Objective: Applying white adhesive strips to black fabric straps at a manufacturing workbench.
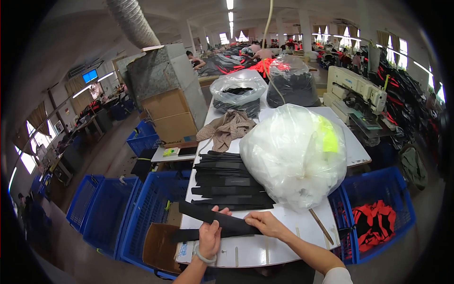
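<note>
Both my hands are on a black fabric strip (236,225) above the near edge of the white table (279,248). My left hand (210,234) has its thumb over the strip and its fingers beneath, with a pale band at the wrist. Left of it the black fabric parts into two ends; I cannot tell whether this is one folded strip or two. At the right end, my right hand (266,223) pinches the fabric between thumb and fingers. Just beyond lie several black strips (227,182), overlapping in a row across the table.
A bulging clear bag of white material (283,151) sits right of the strips, near a thin stick (321,227). Behind are a checked cloth (229,130) and bagged black pieces (236,97). Blue crates (127,246) flank the table. A sewing machine (354,87) stands at right.
</note>
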A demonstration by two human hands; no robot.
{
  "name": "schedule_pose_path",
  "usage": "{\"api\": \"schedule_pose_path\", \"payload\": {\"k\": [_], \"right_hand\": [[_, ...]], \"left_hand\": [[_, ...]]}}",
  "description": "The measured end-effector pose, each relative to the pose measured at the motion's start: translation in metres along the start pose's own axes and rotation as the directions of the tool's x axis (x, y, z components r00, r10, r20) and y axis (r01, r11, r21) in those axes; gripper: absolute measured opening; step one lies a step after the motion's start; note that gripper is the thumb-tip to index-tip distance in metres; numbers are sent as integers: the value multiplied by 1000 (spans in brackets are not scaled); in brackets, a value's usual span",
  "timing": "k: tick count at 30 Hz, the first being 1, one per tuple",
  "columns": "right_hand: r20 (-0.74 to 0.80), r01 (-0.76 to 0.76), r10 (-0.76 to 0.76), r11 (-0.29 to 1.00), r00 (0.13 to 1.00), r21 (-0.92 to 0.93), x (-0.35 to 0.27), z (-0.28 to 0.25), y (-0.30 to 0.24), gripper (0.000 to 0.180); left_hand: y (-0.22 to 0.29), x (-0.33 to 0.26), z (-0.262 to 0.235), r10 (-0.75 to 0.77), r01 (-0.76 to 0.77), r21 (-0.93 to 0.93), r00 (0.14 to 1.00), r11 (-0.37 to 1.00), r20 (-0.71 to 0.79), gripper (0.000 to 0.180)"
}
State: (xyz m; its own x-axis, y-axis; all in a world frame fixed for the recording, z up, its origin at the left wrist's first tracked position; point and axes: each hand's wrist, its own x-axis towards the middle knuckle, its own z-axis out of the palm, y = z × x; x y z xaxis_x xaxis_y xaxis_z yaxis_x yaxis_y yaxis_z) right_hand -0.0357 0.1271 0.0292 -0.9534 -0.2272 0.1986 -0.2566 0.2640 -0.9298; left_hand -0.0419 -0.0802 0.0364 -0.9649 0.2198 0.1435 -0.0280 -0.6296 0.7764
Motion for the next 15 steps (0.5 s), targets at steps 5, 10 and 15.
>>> {"api": "schedule_pose_path", "payload": {"k": [5,10,15], "right_hand": [[-135,-98,169,901,976,422,-51,-9,12,18],[-237,-191,299,901,925,390,-90,-15,26,31],[-266,-156,295,884,918,440,-113,-27,42,31]], "left_hand": [[-36,5,46,-2,7,110,999,994,-43,31],[-62,1,74,-27,42,275,998,961,-58,26],[-64,-4,125,-234,243,107,968,964,-86,25]]}}
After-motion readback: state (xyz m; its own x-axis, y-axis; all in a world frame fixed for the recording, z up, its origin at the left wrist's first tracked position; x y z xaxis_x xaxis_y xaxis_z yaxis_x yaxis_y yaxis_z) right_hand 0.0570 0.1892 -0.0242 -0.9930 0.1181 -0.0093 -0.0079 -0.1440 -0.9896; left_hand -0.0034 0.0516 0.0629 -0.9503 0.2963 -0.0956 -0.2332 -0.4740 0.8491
